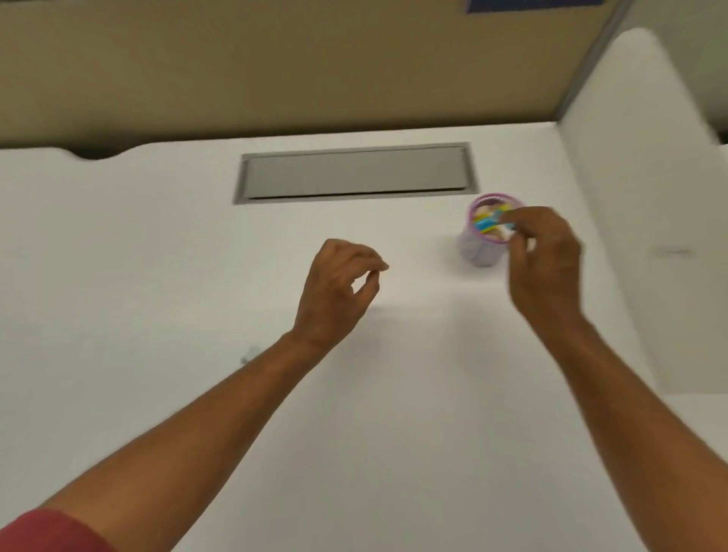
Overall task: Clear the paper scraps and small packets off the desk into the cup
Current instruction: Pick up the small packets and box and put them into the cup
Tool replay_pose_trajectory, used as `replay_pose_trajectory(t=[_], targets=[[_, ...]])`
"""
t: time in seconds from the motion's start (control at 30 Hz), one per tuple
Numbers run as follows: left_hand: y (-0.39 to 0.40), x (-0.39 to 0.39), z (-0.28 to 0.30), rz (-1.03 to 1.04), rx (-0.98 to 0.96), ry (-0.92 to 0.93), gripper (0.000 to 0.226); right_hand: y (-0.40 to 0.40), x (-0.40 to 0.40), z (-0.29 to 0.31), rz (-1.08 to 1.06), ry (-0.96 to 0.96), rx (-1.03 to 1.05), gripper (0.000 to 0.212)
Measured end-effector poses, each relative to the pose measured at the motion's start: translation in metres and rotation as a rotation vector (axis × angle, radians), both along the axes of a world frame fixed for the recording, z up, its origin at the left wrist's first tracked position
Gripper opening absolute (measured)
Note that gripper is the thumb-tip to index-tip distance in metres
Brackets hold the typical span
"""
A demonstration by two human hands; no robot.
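A small packet [490,225] is pinched by the right hand's [541,260] fingers [512,218] over the cup [482,252]; released off-centre, it could catch the rim. The left hand [335,291] is loosely curled, holding nothing.

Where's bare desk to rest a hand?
Bare: desk between the forearms, and left of the left hand. Crowded: near the cup, where the right hand pinches a packet.

Office cubicle. White worktop [157,256] with a flush grey cable-access hatch [354,173] set in near the back edge. Tan fabric partition panel [275,67] behind it, metal-framed at the corner; white side panel [630,157] on the right. A blue notice [532,4] is pinned at the partition's top edge.
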State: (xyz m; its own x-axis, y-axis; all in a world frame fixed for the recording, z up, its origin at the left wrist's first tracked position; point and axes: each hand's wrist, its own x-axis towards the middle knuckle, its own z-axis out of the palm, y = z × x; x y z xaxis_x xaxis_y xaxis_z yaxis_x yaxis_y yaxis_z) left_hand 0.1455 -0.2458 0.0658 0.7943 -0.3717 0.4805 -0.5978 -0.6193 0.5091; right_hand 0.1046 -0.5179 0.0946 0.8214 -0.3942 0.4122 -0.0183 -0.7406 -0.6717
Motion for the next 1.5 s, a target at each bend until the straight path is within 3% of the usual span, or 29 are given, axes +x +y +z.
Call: replay_pose_trajectory(t=[0.13, 0.2, 0.33, 0.47, 0.7, 0.97, 1.1, 1.23, 1.37, 1.5], targets=[[0.118, -0.046, -0.013, 0.323, 0.030, 0.353, 0.016, 0.034, -0.023, -0.015, 0.005, 0.038, 0.207, 0.032], [0.166, -0.069, -0.022, 0.452, 0.128, 0.483, 0.016, 0.057, -0.034, -0.029, 0.104, 0.124, 0.216, 0.032], [0.212, -0.117, -0.038, 0.539, 0.302, 0.635, 0.056, 0.105, -0.055, -0.069, 0.433, 0.311, -0.057, 0.030], [0.207, -0.134, -0.048, 0.499, 0.321, 0.597, 0.069, 0.131, -0.070, -0.104, 0.647, 0.537, -0.397, 0.053], [0.171, -0.119, -0.054, 0.451, 0.293, 0.563, 0.076, 0.134, -0.077, -0.122, 0.629, 0.528, -0.571, 0.061], [0.156, -0.100, -0.062, 0.459, 0.114, 0.506, 0.045, 0.136, -0.077, -0.122, 0.638, 0.516, -0.577, 0.062], [0.124, -0.077, -0.049, 0.421, -0.027, 0.506, 0.046, 0.135, -0.078, -0.111, 0.613, 0.492, -0.439, 0.058], [0.067, -0.037, -0.024, 0.262, -0.098, 0.461, 0.048, 0.111, -0.083, -0.102, 0.406, 0.443, -0.367, 0.051], [0.003, -0.004, 0.003, 0.051, -0.127, 0.414, 0.045, 0.059, -0.092, -0.101, 0.209, 0.513, -0.354, 0.053], [-0.058, 0.021, 0.022, -0.108, -0.097, 0.346, 0.045, 0.024, -0.098, -0.108, 0.191, 0.571, -0.337, 0.059]])
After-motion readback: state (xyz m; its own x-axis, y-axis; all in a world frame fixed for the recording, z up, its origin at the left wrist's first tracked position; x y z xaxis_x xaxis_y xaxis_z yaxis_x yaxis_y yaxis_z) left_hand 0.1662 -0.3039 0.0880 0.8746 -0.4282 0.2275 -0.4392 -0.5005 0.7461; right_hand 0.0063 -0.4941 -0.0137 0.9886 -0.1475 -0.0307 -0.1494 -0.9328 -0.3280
